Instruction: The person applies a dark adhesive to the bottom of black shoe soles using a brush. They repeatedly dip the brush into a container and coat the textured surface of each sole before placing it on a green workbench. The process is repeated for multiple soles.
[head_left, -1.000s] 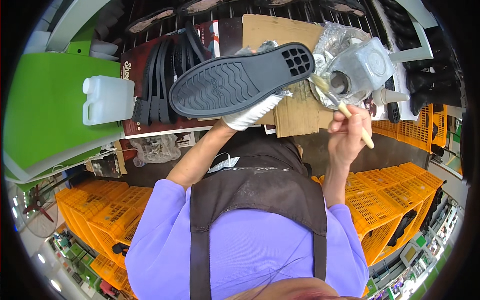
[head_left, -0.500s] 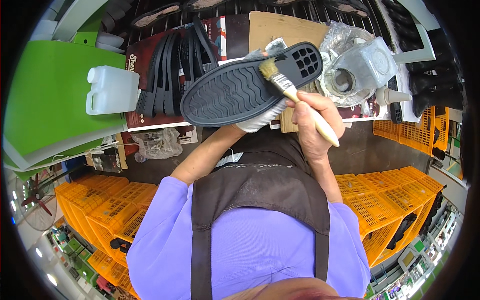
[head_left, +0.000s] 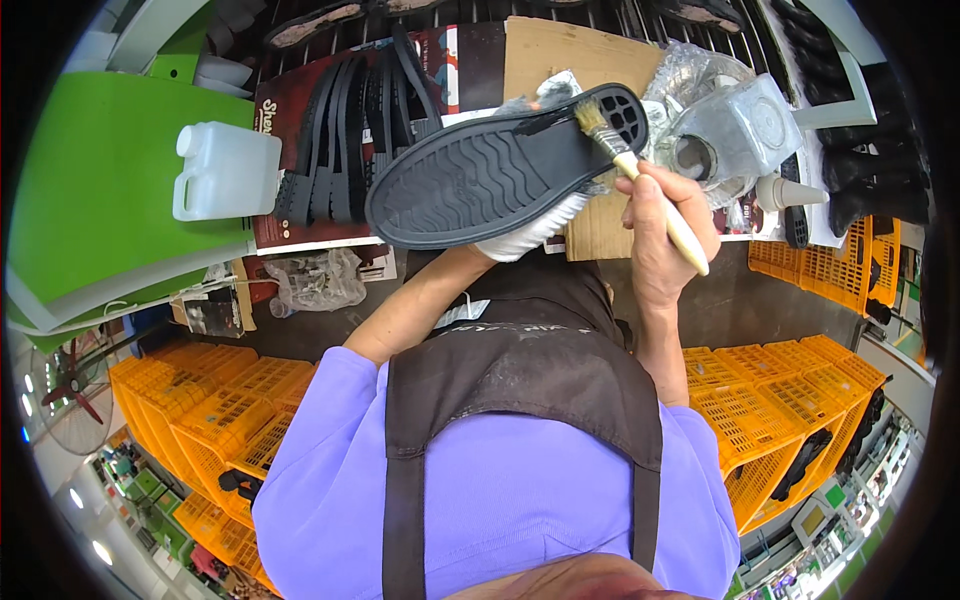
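Note:
My left hand point(head_left: 530, 232), in a white glove, holds a black rubber shoe sole point(head_left: 500, 170) from below, tread side up, tilted with its heel end to the right. A pale-handled brush point(head_left: 640, 180) is gripped in my right hand point(head_left: 665, 235). Its bristles touch the sole near the gridded heel end. Just right of the heel stands an open metal tin point(head_left: 730, 135) wrapped in clear plastic.
A white plastic jug point(head_left: 225, 172) stands at the left by a row of black soles point(head_left: 350, 130) on a dark board. Cardboard point(head_left: 560, 60) lies under the work. A green panel point(head_left: 100, 190) is far left. Orange crates point(head_left: 790, 400) flank my body.
My right hand has carried the brush from the tin leftward onto the sole's heel end. The sole has tilted and shifted slightly left and down.

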